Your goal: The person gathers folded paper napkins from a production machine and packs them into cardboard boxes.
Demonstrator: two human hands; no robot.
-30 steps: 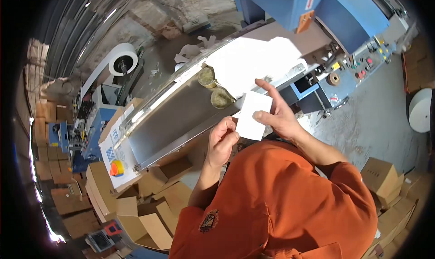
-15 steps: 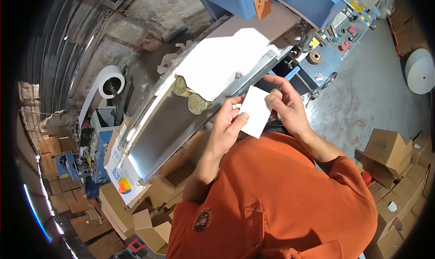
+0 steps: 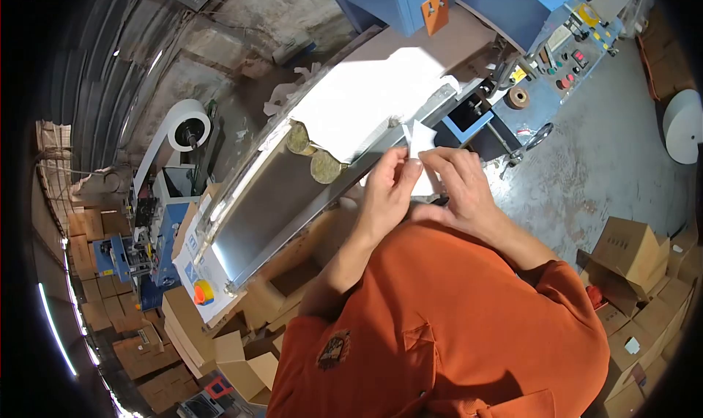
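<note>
Right hand [image 3: 463, 187] has shifted inward, grip unclear; left [image 3: 386, 193] pinches paper [image 3: 422, 137]; carton [image 3: 622, 248] lettering illegible.

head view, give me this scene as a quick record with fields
left hand: holding white paper
right hand: fingertips at the same paper, grip unclear
paper state: looks bent or folded, partly hidden
grey work surface: beyond the hands, bearing bright white material, two round objects at its edge
surroundings: cardboard boxes, white roll
</note>
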